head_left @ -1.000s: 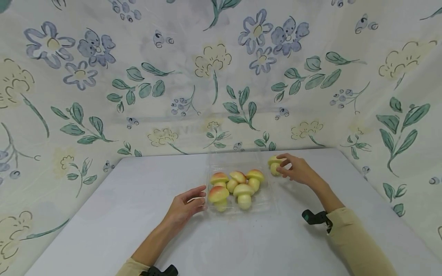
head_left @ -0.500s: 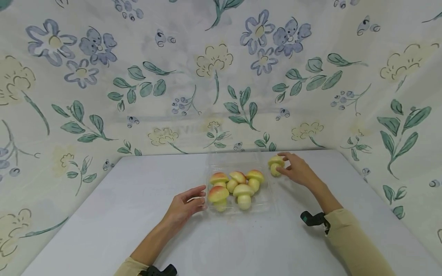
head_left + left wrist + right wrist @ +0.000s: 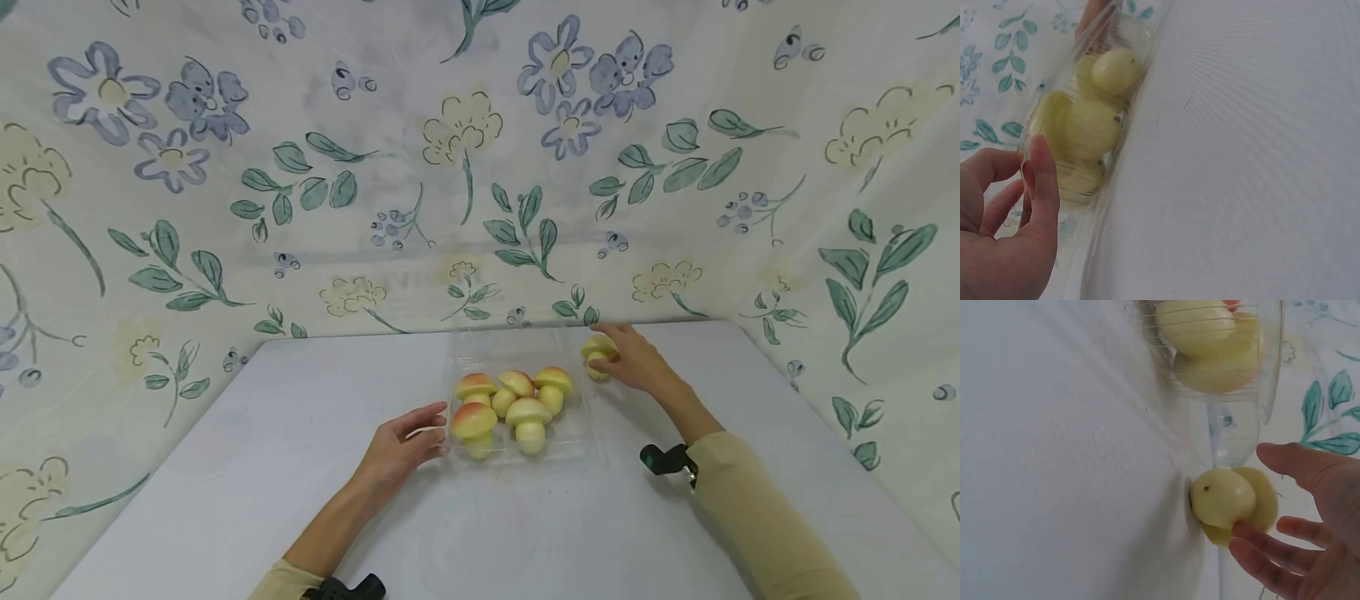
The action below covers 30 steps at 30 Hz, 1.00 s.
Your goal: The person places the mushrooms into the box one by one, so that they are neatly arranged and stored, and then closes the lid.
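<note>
A clear plastic box [image 3: 581,437] with its lid raised at the back holds several yellow mushroom-shaped pieces [image 3: 531,421], some with reddish caps. My left hand [image 3: 408,442] is at the box's left side; in the left wrist view its thumb and fingers [image 3: 1044,181] pinch the rim. One more mushroom-shaped piece [image 3: 597,354] rests on the table to the right of the box. Around it is my right hand [image 3: 637,358], with fingers spread. In the right wrist view, fingertips [image 3: 1241,531] meet this piece [image 3: 1225,497] on one side, while the thumb stands slightly apart from it.
The white table [image 3: 300,433] ends at a flower-patterned cloth [image 3: 405,208] hanging behind it. Each wrist carries a black camera mount [image 3: 663,458] near the sleeve cuff.
My right hand has moved slightly left and away from me, bringing its fingers round the mushroom-shaped piece outside the box. The left hand and the box have stayed in place.
</note>
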### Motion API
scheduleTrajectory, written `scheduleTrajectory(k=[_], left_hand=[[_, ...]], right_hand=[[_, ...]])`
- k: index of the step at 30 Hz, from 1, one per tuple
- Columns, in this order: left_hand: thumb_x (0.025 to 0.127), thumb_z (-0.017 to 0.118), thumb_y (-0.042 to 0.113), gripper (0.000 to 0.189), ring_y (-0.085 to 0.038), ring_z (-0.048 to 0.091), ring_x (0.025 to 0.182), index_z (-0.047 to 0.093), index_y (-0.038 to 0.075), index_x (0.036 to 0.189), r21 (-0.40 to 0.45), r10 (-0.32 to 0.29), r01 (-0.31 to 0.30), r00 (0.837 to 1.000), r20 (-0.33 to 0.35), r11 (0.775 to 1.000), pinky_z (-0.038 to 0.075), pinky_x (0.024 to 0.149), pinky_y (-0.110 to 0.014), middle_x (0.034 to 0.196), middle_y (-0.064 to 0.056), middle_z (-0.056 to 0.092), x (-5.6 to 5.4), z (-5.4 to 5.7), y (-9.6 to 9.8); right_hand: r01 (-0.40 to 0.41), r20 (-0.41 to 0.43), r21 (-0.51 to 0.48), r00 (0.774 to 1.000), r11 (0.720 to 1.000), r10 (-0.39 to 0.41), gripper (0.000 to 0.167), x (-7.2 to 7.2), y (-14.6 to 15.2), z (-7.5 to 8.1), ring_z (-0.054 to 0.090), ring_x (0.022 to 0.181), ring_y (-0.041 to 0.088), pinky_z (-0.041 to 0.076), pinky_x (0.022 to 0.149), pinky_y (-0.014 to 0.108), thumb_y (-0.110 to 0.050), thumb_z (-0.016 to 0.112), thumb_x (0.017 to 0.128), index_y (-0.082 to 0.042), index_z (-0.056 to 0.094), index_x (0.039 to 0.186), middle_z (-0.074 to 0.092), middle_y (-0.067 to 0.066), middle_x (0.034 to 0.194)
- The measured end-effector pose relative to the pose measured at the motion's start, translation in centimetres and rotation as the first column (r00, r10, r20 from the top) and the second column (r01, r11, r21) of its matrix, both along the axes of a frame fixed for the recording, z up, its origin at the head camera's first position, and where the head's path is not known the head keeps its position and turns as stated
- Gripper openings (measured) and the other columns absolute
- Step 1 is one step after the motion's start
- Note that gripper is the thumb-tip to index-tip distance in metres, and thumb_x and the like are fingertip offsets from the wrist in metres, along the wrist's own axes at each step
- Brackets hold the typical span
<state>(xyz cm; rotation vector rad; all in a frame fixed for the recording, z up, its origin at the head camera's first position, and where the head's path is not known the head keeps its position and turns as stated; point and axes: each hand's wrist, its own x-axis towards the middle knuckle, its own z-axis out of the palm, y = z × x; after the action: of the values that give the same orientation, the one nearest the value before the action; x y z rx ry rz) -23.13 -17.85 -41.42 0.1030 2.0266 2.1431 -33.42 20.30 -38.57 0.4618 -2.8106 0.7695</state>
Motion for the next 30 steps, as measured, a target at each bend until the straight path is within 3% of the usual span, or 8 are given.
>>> scheduleTrajectory(k=[4, 11, 16, 30], left_hand=[[0.092, 0.063, 0.005, 0.053, -0.011, 0.062, 0.088, 0.047, -0.002, 0.142, -0.003, -0.012, 0.012, 1.0, -0.007, 1.0, 0.059, 0.084, -0.025, 0.118, -0.008, 0.055, 0.0, 0.1, 0.0], [0.091, 0.064, 0.004, 0.054, -0.011, 0.063, 0.088, 0.048, -0.002, 0.142, -0.007, -0.013, 0.013, 1.0, 0.0, 1.0, 0.059, 0.084, -0.024, 0.118, -0.008, 0.055, 0.2, 0.2, 0.1], [0.091, 0.063, 0.002, 0.051, -0.011, 0.064, 0.087, 0.05, -0.001, 0.14, -0.003, 0.005, -0.005, 1.0, 0.002, 1.0, 0.059, 0.083, -0.024, 0.118, -0.007, 0.055, 0.1, 0.2, 0.1], [0.091, 0.063, 0.003, 0.05, -0.011, 0.064, 0.086, 0.051, 0.0, 0.14, 0.004, 0.007, -0.007, 1.0, -0.002, 1.0, 0.06, 0.083, -0.025, 0.115, -0.006, 0.057, 0.0, -0.1, 0.0]], right_hand=[[0.005, 0.041, 0.011, 0.999, 1.0, -0.005, 0.065, -0.3, -0.3, 0.0, 0.05, 0.123, 0.046, 0.041, 0.099, 0.07, -0.028, 0.071, 0.09, -0.01, 0.043, 0.146, 0.042, 0.027, 0.145], [0.002, 0.094, 0.039, 0.996, 0.999, -0.005, 0.067, -0.8, -0.7, -0.5, 0.054, 0.117, 0.043, 0.044, 0.097, 0.066, -0.029, 0.071, 0.089, -0.01, 0.043, 0.147, 0.041, 0.031, 0.144], [0.003, 0.097, 0.024, 0.995, 1.0, -0.006, 0.067, -0.8, -0.7, -0.8, 0.06, 0.105, 0.038, 0.048, 0.093, 0.061, -0.023, 0.074, 0.087, -0.01, 0.044, 0.146, 0.044, 0.03, 0.141], [-0.003, 0.092, -0.026, 0.996, 1.0, 0.006, 0.068, -0.8, -0.9, -1.2, 0.057, 0.105, 0.038, 0.051, 0.09, 0.056, -0.014, 0.075, 0.084, -0.008, 0.042, 0.144, 0.048, 0.029, 0.132]])
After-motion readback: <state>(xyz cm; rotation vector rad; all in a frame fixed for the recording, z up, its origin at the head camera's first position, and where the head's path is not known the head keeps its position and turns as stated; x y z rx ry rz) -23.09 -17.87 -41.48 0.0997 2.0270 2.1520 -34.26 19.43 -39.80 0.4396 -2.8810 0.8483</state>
